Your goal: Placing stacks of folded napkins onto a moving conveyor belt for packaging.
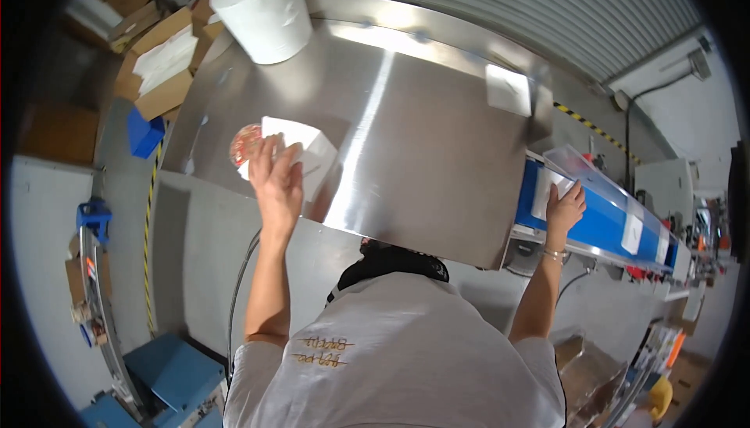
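Observation:
My left hand (277, 182) is at the left part of the steel table, its fingers apart and slightly bent over a white boxy stack or packet (316, 155). Beside those fingers lies a round, red-patterned thing (244, 145), partly covered; its kind I cannot make out. Off the table's right side, my right hand (566, 208) reaches over a blue conveyor belt (598, 221). Its fingers are bent around the edge of a flat white packet (541, 194) on the near end of the belt. The hand hides part of that packet.
A large white paper roll (262, 18) stands at the table's back left. A white sheet or packet (508, 90) lies at the back right corner. Further along the belt are more white packets (631, 233). A clear guard (582, 166) edges the belt. Open cardboard boxes (160, 57) stand at left.

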`<action>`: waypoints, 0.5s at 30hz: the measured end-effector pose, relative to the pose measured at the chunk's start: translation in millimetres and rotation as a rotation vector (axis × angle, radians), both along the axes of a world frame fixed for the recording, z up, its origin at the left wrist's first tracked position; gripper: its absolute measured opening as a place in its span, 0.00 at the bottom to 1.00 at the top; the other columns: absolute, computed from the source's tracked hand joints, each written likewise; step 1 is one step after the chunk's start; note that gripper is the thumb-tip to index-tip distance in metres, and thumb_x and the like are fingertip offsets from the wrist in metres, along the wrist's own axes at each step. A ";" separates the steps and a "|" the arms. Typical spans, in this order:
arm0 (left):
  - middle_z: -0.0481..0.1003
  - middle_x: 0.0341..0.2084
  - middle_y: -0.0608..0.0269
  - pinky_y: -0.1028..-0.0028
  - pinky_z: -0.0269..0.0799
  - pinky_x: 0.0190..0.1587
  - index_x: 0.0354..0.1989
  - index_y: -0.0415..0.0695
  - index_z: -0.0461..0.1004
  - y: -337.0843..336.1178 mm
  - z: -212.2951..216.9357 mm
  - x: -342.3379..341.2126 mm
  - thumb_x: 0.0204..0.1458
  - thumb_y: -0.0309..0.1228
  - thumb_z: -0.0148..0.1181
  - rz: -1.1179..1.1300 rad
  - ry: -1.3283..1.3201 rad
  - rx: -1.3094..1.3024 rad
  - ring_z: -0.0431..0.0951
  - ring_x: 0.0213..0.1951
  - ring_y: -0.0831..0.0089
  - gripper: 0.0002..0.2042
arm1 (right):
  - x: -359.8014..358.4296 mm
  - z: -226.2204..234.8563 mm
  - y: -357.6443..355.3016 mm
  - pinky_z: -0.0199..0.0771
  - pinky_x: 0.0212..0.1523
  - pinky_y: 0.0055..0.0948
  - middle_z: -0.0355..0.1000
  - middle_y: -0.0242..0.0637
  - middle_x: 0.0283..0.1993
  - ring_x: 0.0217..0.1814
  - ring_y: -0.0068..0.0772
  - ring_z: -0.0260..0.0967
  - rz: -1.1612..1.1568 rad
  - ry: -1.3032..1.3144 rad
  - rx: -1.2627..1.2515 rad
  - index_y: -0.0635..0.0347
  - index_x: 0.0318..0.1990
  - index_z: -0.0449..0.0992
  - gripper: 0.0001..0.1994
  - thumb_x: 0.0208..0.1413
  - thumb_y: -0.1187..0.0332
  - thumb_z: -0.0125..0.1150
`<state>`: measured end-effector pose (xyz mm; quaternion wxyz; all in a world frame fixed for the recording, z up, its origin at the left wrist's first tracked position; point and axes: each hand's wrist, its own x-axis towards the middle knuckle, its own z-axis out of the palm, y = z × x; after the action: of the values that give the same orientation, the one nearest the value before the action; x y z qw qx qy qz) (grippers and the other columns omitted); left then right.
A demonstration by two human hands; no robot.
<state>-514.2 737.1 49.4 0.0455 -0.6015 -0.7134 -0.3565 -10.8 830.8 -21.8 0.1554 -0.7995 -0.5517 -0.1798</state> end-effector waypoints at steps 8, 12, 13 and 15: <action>0.67 0.55 0.53 0.53 0.47 0.65 0.44 0.44 0.77 -3.6 -5.2 2.7 0.45 0.20 0.59 0.067 0.038 0.002 0.59 0.62 0.52 0.15 | -242.0 18.0 24.5 0.69 0.49 0.37 0.68 0.41 0.53 0.53 0.45 0.67 1.159 0.743 -0.276 0.56 0.52 0.70 0.21 0.50 0.67 0.63; 0.68 0.53 0.52 0.54 0.54 0.61 0.43 0.43 0.77 -3.0 -7.7 3.1 0.43 0.18 0.59 0.040 0.035 0.028 0.61 0.60 0.49 0.16 | -313.6 49.1 24.8 0.71 0.45 0.30 0.69 0.38 0.53 0.50 0.38 0.69 1.268 0.926 -0.496 0.54 0.54 0.69 0.22 0.49 0.68 0.63; 0.68 0.53 0.52 0.54 0.54 0.61 0.43 0.43 0.77 -3.2 -8.8 2.3 0.43 0.18 0.59 0.035 0.038 0.032 0.61 0.59 0.49 0.16 | -323.3 48.7 25.5 0.71 0.46 0.29 0.69 0.38 0.53 0.49 0.36 0.69 1.308 0.912 -0.459 0.54 0.54 0.69 0.22 0.49 0.69 0.63; 0.68 0.53 0.51 0.53 0.54 0.61 0.41 0.44 0.78 -4.2 -10.3 1.7 0.43 0.18 0.59 0.026 0.041 0.048 0.62 0.59 0.49 0.15 | -336.5 52.2 25.7 0.71 0.46 0.30 0.69 0.38 0.53 0.50 0.34 0.69 1.297 0.954 -0.529 0.54 0.54 0.69 0.22 0.49 0.70 0.64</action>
<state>-512.6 732.9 39.1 0.0793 -0.5983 -0.7113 -0.3604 -347.3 856.5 30.4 0.2518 -0.3248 -0.8004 0.4364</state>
